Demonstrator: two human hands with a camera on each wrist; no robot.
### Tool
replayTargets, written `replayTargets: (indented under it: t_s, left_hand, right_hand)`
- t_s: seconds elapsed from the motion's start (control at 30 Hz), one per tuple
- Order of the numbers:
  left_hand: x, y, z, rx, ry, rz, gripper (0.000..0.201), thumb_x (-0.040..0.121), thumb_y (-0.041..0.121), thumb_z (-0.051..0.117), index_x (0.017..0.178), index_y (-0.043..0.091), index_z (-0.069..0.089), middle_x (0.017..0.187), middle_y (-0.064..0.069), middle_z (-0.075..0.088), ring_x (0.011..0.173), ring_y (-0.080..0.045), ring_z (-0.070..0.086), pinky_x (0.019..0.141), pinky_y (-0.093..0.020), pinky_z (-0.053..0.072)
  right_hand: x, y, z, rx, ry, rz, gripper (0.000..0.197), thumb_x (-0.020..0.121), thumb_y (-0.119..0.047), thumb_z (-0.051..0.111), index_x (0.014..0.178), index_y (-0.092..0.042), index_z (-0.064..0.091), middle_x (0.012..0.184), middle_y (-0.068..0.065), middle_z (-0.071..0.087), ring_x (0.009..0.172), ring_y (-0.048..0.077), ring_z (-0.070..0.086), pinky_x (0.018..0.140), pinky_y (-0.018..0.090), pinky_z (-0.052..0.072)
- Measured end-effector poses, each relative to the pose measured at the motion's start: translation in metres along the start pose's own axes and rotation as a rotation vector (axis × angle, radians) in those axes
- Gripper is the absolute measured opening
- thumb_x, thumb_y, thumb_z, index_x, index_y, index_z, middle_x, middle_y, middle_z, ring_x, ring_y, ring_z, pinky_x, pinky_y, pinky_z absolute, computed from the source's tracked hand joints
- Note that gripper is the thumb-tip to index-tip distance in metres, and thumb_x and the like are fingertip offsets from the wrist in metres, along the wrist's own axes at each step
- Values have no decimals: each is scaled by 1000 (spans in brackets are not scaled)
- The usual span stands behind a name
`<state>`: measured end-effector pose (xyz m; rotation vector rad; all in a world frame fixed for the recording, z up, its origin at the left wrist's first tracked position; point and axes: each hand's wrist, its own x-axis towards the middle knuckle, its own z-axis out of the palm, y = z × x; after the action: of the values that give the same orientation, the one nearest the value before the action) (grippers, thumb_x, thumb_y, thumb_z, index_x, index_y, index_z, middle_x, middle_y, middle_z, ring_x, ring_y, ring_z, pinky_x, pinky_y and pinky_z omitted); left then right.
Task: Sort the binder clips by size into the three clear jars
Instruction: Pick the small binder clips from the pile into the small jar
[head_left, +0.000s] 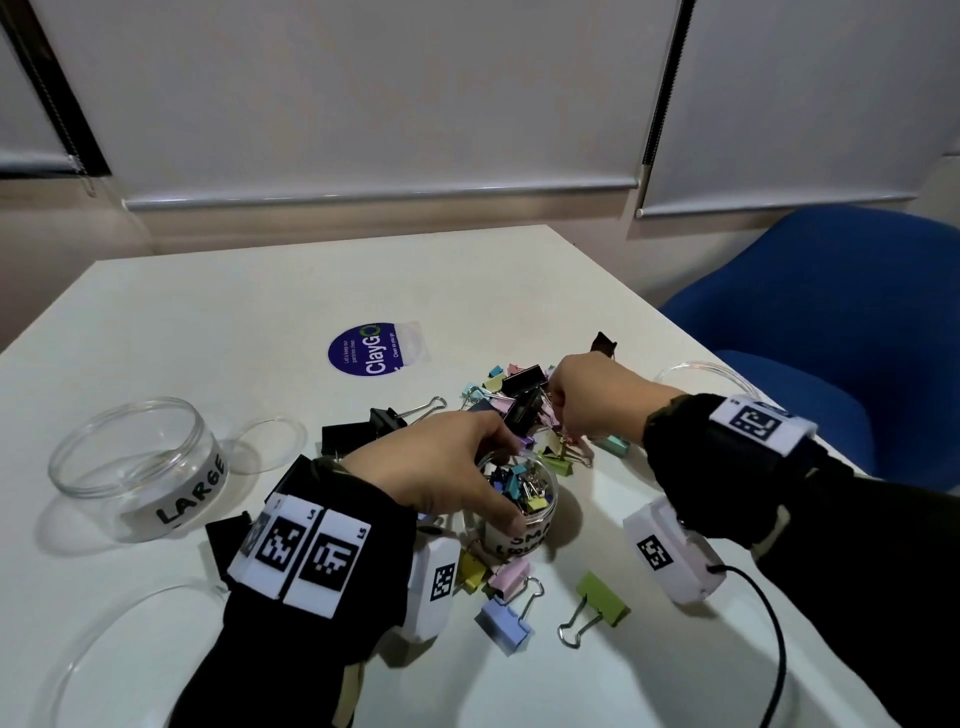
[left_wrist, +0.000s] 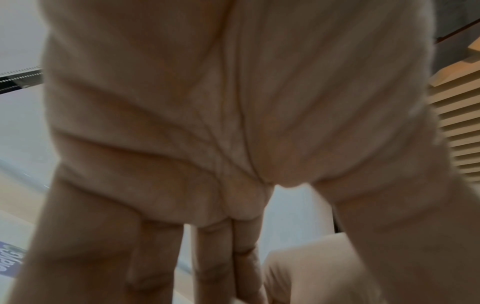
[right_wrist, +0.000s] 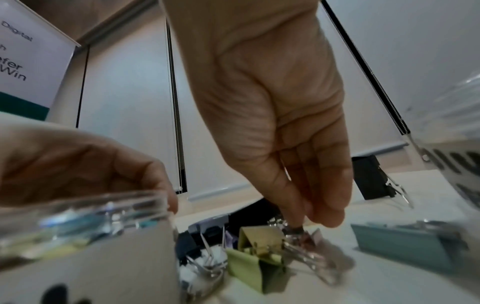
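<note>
Clear plastic, the small jar (head_left: 521, 499) sat at six o'clock of the clip pile (head_left: 524, 405), left hand (head_left: 441, 467) gripping its rim, right hand (head_left: 592, 400) pinching a clip's wire there; tangled neighbours might lift and scatter

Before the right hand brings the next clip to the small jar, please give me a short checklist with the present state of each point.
1. The small jar stands upright on the table: ok.
2. The left hand steadies the jar, fingers curled over its rim: ok.
3. The jar mouth is free for a drop: not ok, the left hand partly covers it.
4. The right hand has a clip pinched: cannot tell; its fingertips are down in the pile of clips, the hold is blurred.
5. The jar has room left: cannot tell; clips reach near the rim.
6. The large jar is open and within view: ok.
</note>
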<state>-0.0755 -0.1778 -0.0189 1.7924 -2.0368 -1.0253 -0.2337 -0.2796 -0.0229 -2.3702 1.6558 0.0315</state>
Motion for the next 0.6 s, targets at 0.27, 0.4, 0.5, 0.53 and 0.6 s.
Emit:
replayTargets:
  t_s: [0.27, 0.4, 0.5, 0.53, 0.6]
  left_hand:
    - [2, -2, 0, 3, -2, 7, 66, 60, 30, 91, 115, 33, 55, 109, 18, 63, 92, 1, 61, 86, -23, 51]
    - [2, -3, 0, 17, 16, 20, 66, 59, 30, 91, 115, 33, 57, 108, 17, 64, 91, 2, 61, 85, -22, 50]
    - [2, -3, 0, 7, 10, 12, 64, 59, 31, 91, 113, 35, 56, 106, 18, 63, 89, 3, 61, 83, -22, 50]
    - [2, -3, 0, 5, 7, 11, 64, 59, 31, 91, 112, 35, 55, 106, 18, 63, 89, 3, 61, 83, -22, 50]
    - [2, -3, 0, -6, 0, 10, 64, 58, 31, 91, 111, 36, 55, 105, 18, 63, 89, 3, 61, 84, -22, 51]
  right_hand:
    - [7, 6, 14, -68, 27, -62, 19, 72, 7, 48, 77, -10, 55, 86, 13, 64, 79, 28, 57, 59, 30, 41]
    - [5, 7, 7, -44, 15, -31, 13, 77, -2, 53, 88, -4, 59, 83, 12, 61, 72, 24, 52, 57, 32, 41]
    - [7, 7, -8, 82, 34, 26, 17, 80, 2, 43, 83, 1, 60, 73, 17, 60, 57, 25, 55, 51, 31, 49]
    - [9, 8, -12, 95, 48, 41, 19, 80, 4, 40, 76, 0, 57, 67, 15, 57, 54, 26, 54, 49, 27, 46]
    - [12, 10, -15, 69, 79, 69, 22, 81, 5, 38, 64, -5, 47, 60, 9, 48, 60, 28, 47, 48, 24, 35]
